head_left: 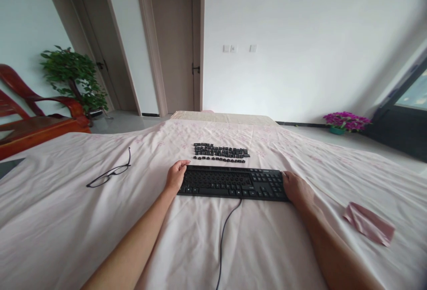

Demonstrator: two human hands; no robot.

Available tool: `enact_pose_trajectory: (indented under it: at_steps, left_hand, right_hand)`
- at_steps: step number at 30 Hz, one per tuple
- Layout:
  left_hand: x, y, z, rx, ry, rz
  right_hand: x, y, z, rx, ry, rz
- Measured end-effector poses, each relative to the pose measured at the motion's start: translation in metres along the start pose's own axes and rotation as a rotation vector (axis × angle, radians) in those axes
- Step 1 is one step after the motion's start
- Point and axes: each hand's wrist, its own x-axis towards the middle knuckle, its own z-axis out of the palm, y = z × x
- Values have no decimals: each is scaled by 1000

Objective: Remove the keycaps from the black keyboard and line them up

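A black keyboard [233, 183] lies on the pink flowered cloth covering the table [66, 219], its cable [224, 236] trailing toward me. My left hand [175, 175] grips the keyboard's left end, fingers curled over the far corner. My right hand [296, 188] holds its right end, fingers wrapped round the edge. Several loose black keycaps [220, 152] sit in rows just beyond the keyboard. Much of the keyboard's middle section looks bare of caps.
Black-framed glasses [110, 174] lie to the left. A folded pink cloth [368, 224] lies to the right. A red wooden chair [30, 121] and a potted plant [71, 76] stand at the far left, purple flowers [347, 121] at the far right.
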Motion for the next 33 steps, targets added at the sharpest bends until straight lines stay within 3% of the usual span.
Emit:
enact_pose_trajectory:
  at_steps: [33]
  left_hand:
    - [3, -9, -3, 207, -78, 69]
  right_hand:
    - [11, 8, 10, -16, 12, -57]
